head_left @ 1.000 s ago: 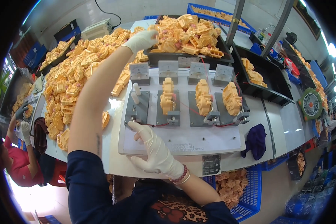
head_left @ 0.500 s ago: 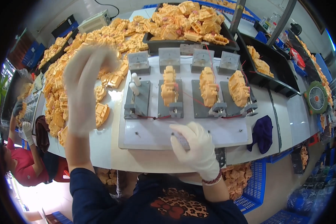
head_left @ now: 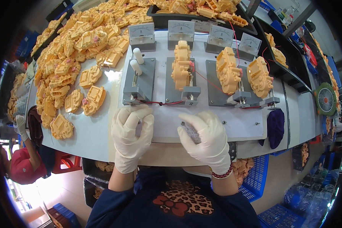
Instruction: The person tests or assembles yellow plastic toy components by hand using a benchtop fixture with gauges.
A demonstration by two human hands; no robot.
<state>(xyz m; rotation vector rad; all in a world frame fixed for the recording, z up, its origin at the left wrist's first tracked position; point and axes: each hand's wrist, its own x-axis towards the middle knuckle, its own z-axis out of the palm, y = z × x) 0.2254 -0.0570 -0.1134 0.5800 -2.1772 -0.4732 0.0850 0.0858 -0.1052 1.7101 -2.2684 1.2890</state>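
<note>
The left hand (head_left: 132, 136) is resting or hovering by the near edge of a white board (head_left: 165, 129), its grip curling inward, though whether the fingers are meeting or holding anything I cannot tell; the right hand (head_left: 206, 142) is keeping thumb and forefinger apart near the same edge. Beyond them, three yellow housings (head_left: 227, 70) are standing on grey stands (head_left: 146, 79) before dial meters (head_left: 142, 32); more yellow housings are lying heaped on the worktop (head_left: 87, 140) leftward.
</note>
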